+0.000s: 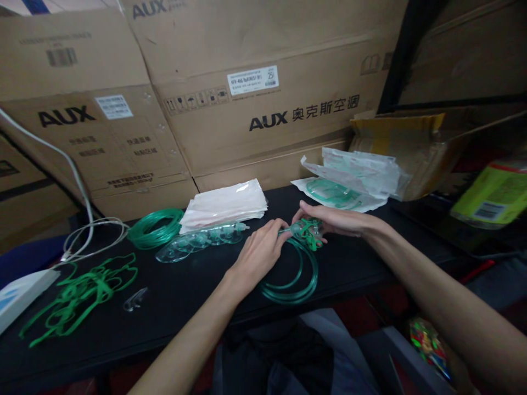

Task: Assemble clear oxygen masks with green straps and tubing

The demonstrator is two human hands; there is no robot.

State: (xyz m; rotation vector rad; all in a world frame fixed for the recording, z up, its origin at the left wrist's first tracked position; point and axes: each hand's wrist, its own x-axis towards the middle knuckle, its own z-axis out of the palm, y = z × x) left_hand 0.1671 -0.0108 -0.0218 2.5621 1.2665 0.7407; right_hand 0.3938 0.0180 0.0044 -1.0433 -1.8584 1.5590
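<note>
A clear oxygen mask with a bunched green elastic strap (309, 232) rests in my right hand (335, 218), whose fingers curl around it from the right. My left hand (263, 246) pinches the end of the green tubing (315, 274) at the mask's connector; the exact joint is partly hidden by the fingers. The tubing hangs in loops onto the black table below both hands. Left of my left hand lies a row of nested clear masks (201, 242). Beyond them sits a coil of green tubing (156, 229).
White paper pouches (224, 203) are stacked behind the masks. Packaged masks (349, 178) lie at the back right by an open carton (395, 137). Green straps (88, 296), small clear pieces (135, 299) and a white device (24, 296) are on the left. AUX cartons (263, 148) wall the back.
</note>
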